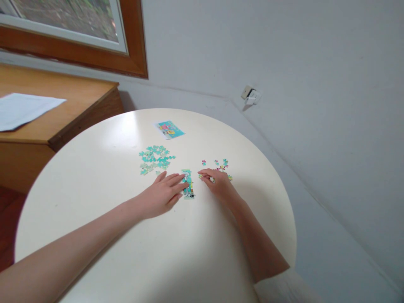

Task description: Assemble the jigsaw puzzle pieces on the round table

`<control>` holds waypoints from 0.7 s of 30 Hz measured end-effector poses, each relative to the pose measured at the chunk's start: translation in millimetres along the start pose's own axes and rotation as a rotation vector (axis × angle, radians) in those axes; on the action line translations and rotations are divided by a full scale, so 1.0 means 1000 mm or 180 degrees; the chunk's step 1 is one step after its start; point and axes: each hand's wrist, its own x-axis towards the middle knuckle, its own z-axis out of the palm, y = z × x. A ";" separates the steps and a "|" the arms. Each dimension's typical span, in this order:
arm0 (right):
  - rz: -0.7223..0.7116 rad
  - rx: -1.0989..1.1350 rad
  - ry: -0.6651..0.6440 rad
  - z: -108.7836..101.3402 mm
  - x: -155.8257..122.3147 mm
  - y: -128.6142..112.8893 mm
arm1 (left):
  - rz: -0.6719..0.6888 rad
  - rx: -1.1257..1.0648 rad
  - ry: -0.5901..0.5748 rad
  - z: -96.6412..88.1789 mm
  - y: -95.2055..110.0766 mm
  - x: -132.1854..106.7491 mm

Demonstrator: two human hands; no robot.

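A narrow joined strip of jigsaw puzzle (188, 190) lies on the round white table in front of me. My left hand (166, 193) rests palm down at its left side, fingers spread, with the fingertips on the strip. Just right of the strip, my right hand (217, 181) has thumb and index finger pinched on a small puzzle piece (200, 176). Something pale shows under its curled fingers. Beyond that hand lie several loose colourful pieces (225, 162), partly covered by it. A larger heap of turquoise puzzle pieces (154, 155) is spread past my left hand.
A picture card (170, 129) with cartoon figures lies toward the table's far side. The round white table (94, 181) stands near a wall with a socket and plug (251, 96). At left, a wooden cabinet (85, 90) carries white paper (28, 107) below a window.
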 end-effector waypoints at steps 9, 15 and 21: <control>-0.0096 0.0117 0.0083 0.002 0.000 0.003 | 0.0042 0.0065 0.0023 0.001 -0.001 -0.001; -0.0018 0.0046 0.0091 0.002 0.000 0.002 | 0.0042 0.0094 0.0062 0.002 -0.002 -0.001; 0.0009 -0.0016 0.0063 0.002 0.000 0.002 | 0.0008 0.0085 0.0013 0.002 -0.001 0.000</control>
